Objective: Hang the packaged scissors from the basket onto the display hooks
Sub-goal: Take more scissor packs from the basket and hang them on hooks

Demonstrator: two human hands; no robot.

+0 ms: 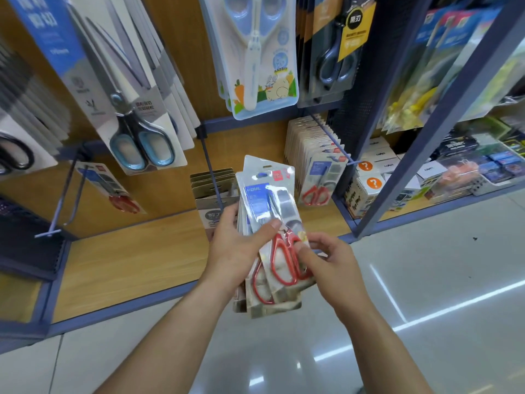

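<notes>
My left hand (235, 248) grips a fanned stack of packaged red-handled scissors (270, 211), thumb across the front card. My right hand (326, 257) pinches the lower edge of the front pack at the red handles. The stack stands upright in front of a display hook (211, 172) that carries several brown-carded packs (210, 183). To the right, another hook (332, 140) holds matching red-handled scissor packs (315, 172). No basket is in view.
Larger blue-handled scissors (139, 115), rabbit-print child scissors (255, 58) and black-handled scissors (338, 46) hang above. A long hook at the left (68, 189) holds one red-scissor pack. A wooden shelf base (127, 257) lies below; a blue upright post (437, 115) and boxed goods stand to the right.
</notes>
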